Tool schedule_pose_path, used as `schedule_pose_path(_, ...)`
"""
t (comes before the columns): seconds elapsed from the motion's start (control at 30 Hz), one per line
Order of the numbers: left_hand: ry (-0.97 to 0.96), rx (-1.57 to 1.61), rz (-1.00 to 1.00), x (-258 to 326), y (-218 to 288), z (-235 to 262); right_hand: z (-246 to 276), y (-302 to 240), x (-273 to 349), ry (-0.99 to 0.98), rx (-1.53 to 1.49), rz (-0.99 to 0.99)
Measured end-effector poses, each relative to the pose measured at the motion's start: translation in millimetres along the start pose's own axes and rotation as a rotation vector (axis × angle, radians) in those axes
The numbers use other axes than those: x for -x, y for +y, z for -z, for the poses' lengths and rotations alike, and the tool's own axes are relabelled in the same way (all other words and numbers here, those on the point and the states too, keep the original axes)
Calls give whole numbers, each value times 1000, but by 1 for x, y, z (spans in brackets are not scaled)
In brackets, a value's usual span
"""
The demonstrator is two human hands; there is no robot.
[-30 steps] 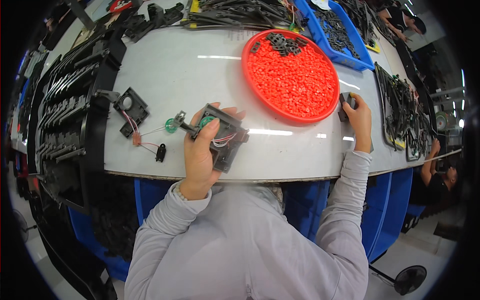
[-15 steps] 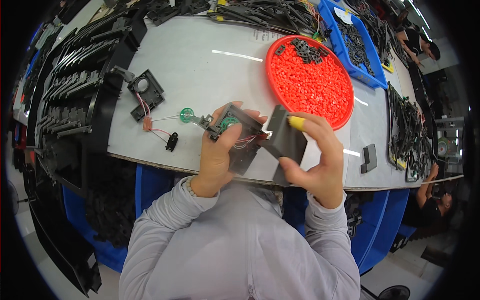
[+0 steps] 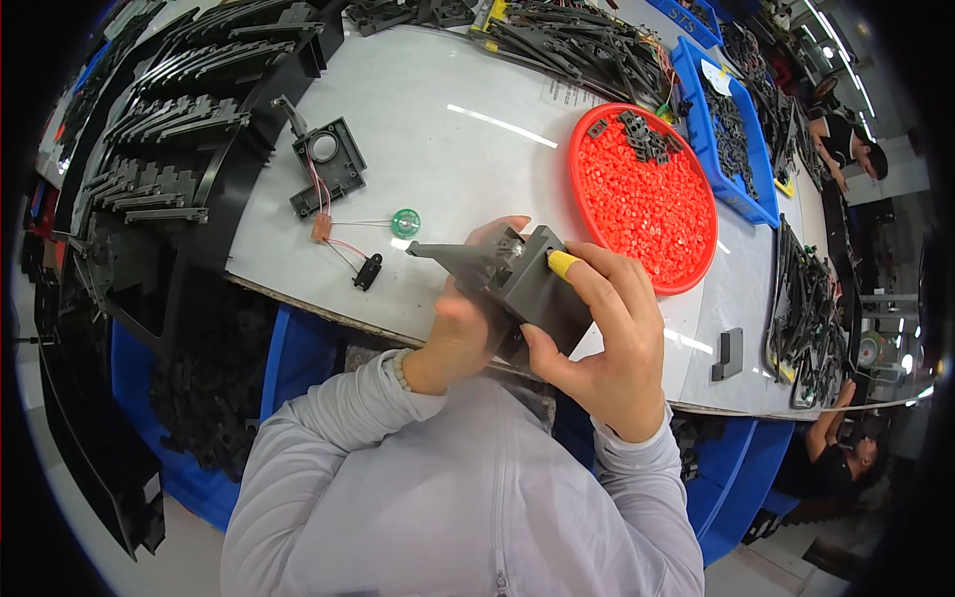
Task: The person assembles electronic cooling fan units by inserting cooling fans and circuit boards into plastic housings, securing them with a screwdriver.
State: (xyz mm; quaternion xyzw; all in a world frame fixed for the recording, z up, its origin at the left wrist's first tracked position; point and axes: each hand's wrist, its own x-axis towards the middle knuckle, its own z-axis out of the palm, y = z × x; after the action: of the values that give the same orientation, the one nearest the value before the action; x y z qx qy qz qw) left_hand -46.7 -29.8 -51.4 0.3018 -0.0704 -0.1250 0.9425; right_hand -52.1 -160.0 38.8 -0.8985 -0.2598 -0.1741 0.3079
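My left hand is closed around a dark grey plastic housing, which has a thin arm sticking out to the left. A dark grey box-shaped cover is gripped by my right hand, its thumb below and fingers above. The index finger of that hand wears a yellow finger cot. Cover and housing meet in front of my chest, above the table's near edge. Whether they are fully seated together I cannot tell, and the housing's inside is now mostly hidden.
Left on the table lie an open grey housing, a green disc and a small black part, all wired. A red round tray holds red pieces. Beyond are a blue bin, a loose grey piece and a parts rack.
The cover has moved left onto the housing, closing the gap between them. My left hand has turned the housing, so its green disc and wires no longer show. The whole view has shifted slightly.
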Motion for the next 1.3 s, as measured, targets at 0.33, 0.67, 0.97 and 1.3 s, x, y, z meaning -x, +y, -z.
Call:
schedule_pose_path(0.33,-19,15,-65,-2,-5,4,-2,-4,-2,-48,-19,-9)
schedule_pose_path(0.67,29,-11,-30,2,-1,4,-4,-6,-1,-51,-21,-15)
schedule_pose_path(0.97,40,-188,-46,-3,10,2,-1,7,14,-113,-148,-55)
schedule_pose_path(1.3,23,-99,-12,-3,6,5,-5,11,16,-75,-157,-26)
